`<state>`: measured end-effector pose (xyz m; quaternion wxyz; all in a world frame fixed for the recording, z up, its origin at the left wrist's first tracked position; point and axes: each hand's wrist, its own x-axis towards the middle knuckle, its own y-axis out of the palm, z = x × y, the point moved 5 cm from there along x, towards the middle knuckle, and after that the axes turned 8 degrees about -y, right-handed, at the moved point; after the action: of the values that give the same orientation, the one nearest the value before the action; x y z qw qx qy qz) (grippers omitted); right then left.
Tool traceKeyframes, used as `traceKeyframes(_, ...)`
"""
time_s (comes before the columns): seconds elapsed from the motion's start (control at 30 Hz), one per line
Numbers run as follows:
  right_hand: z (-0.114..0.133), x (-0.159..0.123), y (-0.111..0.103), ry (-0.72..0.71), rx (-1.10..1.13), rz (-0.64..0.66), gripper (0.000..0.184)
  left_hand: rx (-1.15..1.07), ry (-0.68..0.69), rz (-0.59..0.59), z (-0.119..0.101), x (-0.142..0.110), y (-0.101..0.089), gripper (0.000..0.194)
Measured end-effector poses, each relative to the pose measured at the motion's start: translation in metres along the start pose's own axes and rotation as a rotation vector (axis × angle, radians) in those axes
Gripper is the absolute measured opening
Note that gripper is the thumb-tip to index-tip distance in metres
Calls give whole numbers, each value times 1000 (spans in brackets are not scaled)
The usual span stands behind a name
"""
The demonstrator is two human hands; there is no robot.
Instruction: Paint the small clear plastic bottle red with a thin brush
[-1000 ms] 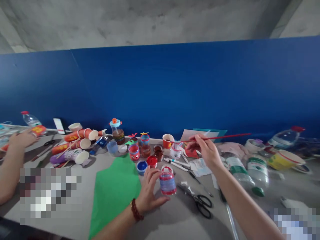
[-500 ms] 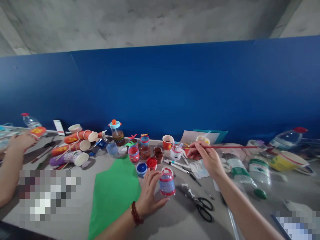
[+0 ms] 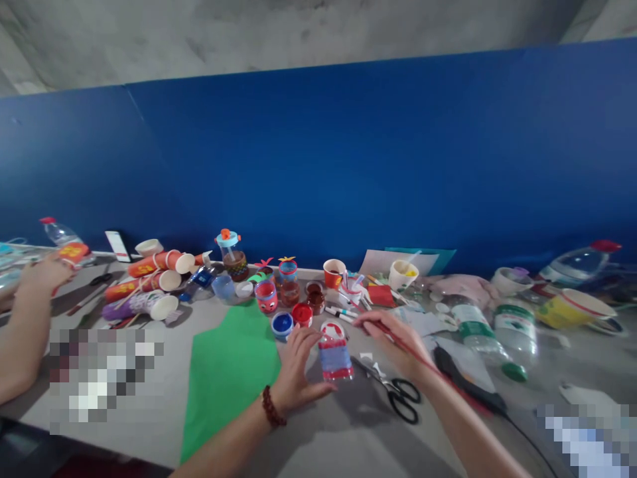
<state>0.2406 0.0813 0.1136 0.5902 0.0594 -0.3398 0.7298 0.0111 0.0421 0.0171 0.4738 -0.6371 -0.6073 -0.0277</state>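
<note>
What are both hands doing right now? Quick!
Left hand: fingers and thumb spread beside the striped container; can't tell if it's gripping.
Right hand: closed, holding a red brush.

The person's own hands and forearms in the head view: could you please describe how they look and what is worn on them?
The left hand and right hand are both ungloved. A dark reddish-brown, chunky bracelet circles the left wrist; none shows on the right. No sleeve shows on the left forearm or the right forearm.
</note>
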Motion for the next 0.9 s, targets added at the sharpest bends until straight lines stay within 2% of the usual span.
traceKeyframes(0.17, 11, 3, 14, -158, -143, 153, 18, 12, 11, 78, -4, 0, 3, 87)
traceKeyframes(0.4, 11, 6, 26, -243, -174, 228, 8, 79, 4, 67, -3, 1, 2, 85)
traceKeyframes(0.67, -2, 1, 30, -255, -152, 241, 5, 102, 39, 79, -6, 1, 3, 87)
traceKeyframes(0.9, 3, -3, 30, -230, -114, 241, 6, 112, 40, 113, -7, 0, 7, 87)
